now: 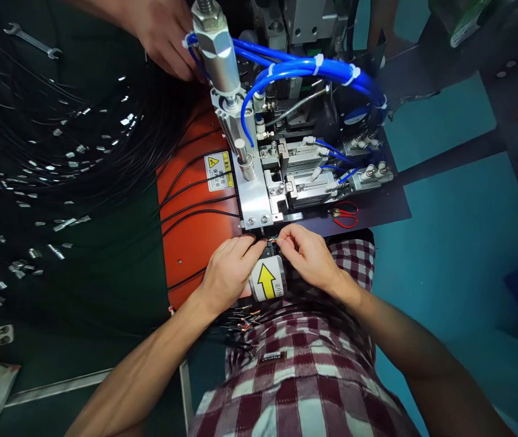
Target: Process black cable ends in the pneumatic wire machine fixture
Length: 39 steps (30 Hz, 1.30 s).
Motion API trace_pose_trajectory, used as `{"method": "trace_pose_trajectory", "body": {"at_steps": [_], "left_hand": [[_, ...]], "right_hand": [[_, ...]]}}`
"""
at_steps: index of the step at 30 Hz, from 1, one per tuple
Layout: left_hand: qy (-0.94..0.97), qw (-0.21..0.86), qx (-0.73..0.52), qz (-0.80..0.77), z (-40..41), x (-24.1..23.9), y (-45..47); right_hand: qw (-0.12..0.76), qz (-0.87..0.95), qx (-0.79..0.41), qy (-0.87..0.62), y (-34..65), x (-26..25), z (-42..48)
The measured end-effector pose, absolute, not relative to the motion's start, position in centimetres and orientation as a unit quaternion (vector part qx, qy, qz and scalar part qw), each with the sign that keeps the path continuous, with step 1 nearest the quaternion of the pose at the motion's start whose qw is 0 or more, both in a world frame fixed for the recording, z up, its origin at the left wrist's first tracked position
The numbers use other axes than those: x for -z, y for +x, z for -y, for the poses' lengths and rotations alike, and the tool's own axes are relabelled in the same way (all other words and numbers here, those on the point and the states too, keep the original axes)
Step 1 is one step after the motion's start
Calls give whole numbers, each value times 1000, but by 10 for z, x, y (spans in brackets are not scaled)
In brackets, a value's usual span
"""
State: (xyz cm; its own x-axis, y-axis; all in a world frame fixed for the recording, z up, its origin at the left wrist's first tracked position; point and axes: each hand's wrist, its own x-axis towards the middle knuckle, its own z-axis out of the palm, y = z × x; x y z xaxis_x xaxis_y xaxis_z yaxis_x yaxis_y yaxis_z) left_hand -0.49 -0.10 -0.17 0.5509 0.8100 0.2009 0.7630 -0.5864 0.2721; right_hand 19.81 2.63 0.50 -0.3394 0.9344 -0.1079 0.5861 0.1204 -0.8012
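Observation:
At the near end of a machine with silver cylinders [253, 194], my two hands meet over a small black fixture [268, 250]. My right hand [304, 252] pinches the thin coloured wires [273, 240] of a cable end between thumb and forefinger. Beside it, my left hand [231, 267] has its fingers closed at the fixture, with the cable mostly hidden under them. Just below the fingertips is a white label with a yellow arrow [266, 280]. Several black cables [199, 211] run across the orange plate [186, 249] into the machine.
Blue air tubes [304, 64] arch over the machine. Red-handled cutters [345, 214] lie to its right. A co-worker's hand [167, 39] is at the upper left, near bundled cables with shiny ends [81, 121]. A wrench [33, 41] lies beyond. Stripped cable ends [247, 318] hang by my lap.

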Motion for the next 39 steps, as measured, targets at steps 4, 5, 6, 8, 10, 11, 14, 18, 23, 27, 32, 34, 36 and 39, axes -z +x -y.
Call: {"method": "trace_pose_trajectory", "body": {"at_steps": [4, 5, 6, 8, 10, 11, 14, 18, 23, 27, 32, 34, 36, 39], "left_hand": [[875, 77, -157, -451, 2, 2, -5], [875, 76, -156, -451, 2, 2, -6], [876, 74, -154, -451, 2, 3, -6], [878, 70, -148, -451, 1, 3, -6], [879, 64, -136, -452, 1, 1, -6], [880, 57, -129, -453, 1, -1, -6], [878, 23, -96, -468, 5, -8, -4], [866, 24, -72, -493, 13, -13, 0], [856, 57, -115, -501, 12, -7, 2], [854, 67, -117, -503, 8, -5, 2], [848, 86, -133, -505, 8, -4, 1], [849, 92, -137, -502, 9, -4, 0], [849, 97, -135, -501, 9, -4, 0], [848, 100, -124, -506, 10, -5, 1]], "right_hand": [[215, 709, -418, -525, 200, -4, -30], [214, 705, -429, -522, 201, -2, -31], [215, 699, -442, -519, 202, 0, -32], [221, 682, -469, -515, 203, 5, -33], [231, 659, -498, -515, 204, 12, -33], [237, 643, -515, -515, 204, 15, -32], [258, 585, -555, -531, 201, 22, -28], [292, 531, -571, -555, 191, 25, -23], [348, 477, -592, -549, 181, 28, -20], [342, 437, -650, -520, 179, 33, -22], [363, 444, -639, -513, 181, 34, -22], [371, 466, -600, -534, 183, 37, -19], [370, 468, -583, -551, 186, 43, -14], [365, 423, -625, -545, 185, 51, -8]]}}
